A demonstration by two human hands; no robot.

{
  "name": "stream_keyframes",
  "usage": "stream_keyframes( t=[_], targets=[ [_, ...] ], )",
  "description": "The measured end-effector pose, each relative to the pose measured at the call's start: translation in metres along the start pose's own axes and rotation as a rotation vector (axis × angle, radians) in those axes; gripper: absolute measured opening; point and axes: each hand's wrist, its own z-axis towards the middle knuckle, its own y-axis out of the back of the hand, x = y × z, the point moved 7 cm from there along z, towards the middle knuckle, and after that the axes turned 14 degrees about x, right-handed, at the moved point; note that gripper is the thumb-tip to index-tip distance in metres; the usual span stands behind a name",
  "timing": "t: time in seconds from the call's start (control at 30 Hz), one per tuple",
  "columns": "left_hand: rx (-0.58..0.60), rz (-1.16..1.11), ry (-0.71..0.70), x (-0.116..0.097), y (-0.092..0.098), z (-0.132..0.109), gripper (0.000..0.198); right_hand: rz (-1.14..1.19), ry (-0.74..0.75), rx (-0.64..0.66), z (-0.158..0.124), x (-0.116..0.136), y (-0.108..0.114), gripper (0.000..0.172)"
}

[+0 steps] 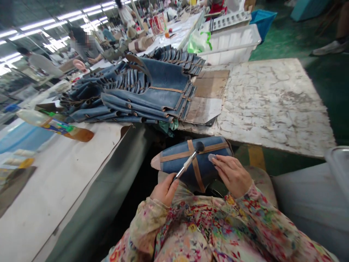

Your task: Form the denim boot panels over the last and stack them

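Observation:
Across my lap lies a blue leather shoe upper with tan strips crossing it and a pale pointed toe at the left. My left hand grips the metal handle of a small black-tipped brush, whose head sits above the upper. My right hand pinches a small grey pad against the upper's right side. The material of the pad cannot be made out. My floral sleeves fill the bottom of the view.
A tall stack of similar blue pieces lies ahead on a worn, cracked white board. A white-covered table runs along the left with a plastic bottle on it. Beyond stand a white crate and a co-worker.

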Motion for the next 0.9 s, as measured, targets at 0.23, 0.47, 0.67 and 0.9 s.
stream_keyframes(
  t=[0.23,0.47,0.67,0.9],
  targets=[
    [-0.002,0.044,-0.047,-0.021,0.003,0.01,0.042,0.0,-0.011,-0.003,-0.003,0.0,0.001,0.029],
    [0.123,0.227,-0.028,-0.049,-0.005,0.031,0.035,-0.026,0.009,-0.002,-0.002,0.002,0.001,0.03],
    [0.194,0.384,-0.017,-0.088,-0.009,0.046,0.036,-0.056,0.012,-0.024,-0.004,0.005,0.001,0.029],
    [0.028,0.274,-0.114,-0.068,0.022,0.029,0.037,-0.039,-0.007,-0.021,-0.006,-0.012,0.0,0.036]
  ],
)
